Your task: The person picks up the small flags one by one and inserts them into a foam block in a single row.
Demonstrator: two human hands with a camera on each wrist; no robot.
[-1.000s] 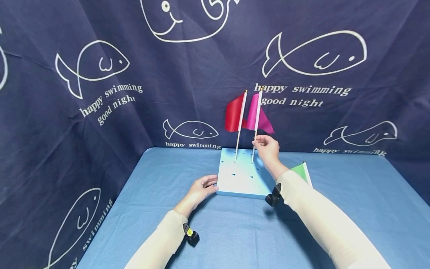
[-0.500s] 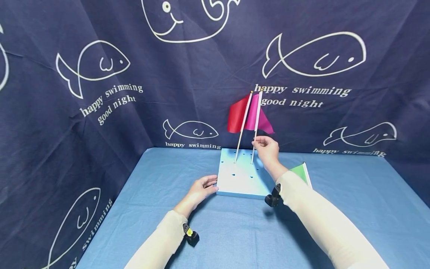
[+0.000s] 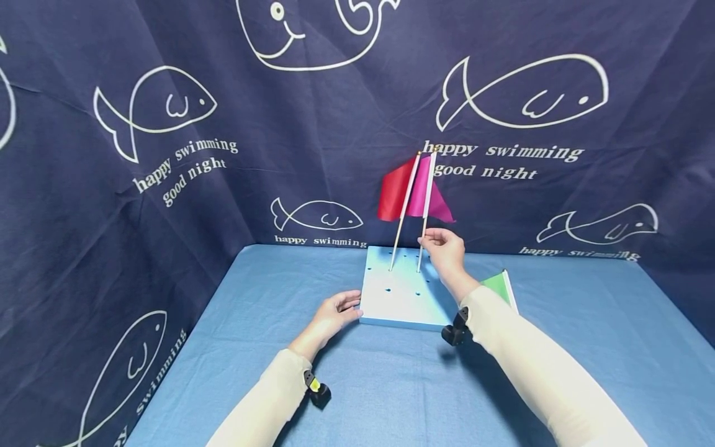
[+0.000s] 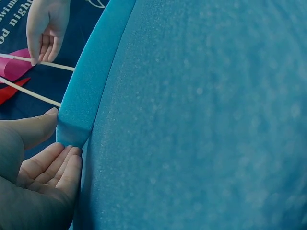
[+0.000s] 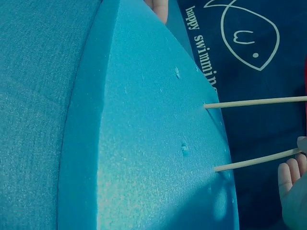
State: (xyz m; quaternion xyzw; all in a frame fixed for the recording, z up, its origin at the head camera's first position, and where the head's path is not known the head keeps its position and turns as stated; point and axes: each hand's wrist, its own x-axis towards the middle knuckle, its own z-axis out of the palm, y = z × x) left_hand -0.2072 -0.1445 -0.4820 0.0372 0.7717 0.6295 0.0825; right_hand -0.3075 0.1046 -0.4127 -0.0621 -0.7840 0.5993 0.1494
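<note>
A light blue foam board (image 3: 402, 307) with several small holes lies flat on the table. My left hand (image 3: 333, 315) rests its fingertips and thumb against the board's left side near the front corner. With thumb and fingers, my right hand (image 3: 445, 250) pinches the wooden stick of a magenta flag (image 3: 437, 202), whose lower end stands in a hole. Beside it, a red flag (image 3: 395, 189) stands in another hole, leaning right so that its top comes close to the magenta flag. In the right wrist view both sticks enter the foam, the red flag's stick (image 5: 254, 102) farther from my right hand.
A green flag (image 3: 497, 288) lies right of the board, partly hidden behind my right sleeve (image 3: 525, 347). A blue cloth covers the table (image 3: 262, 285). Close behind the board hangs a dark blue curtain (image 3: 313, 149) with white fish drawings.
Since a second ago the red flag has tipped to the right, toward the magenta one, then stayed there. Both hands keep their places on the board and the magenta flag's stick.
</note>
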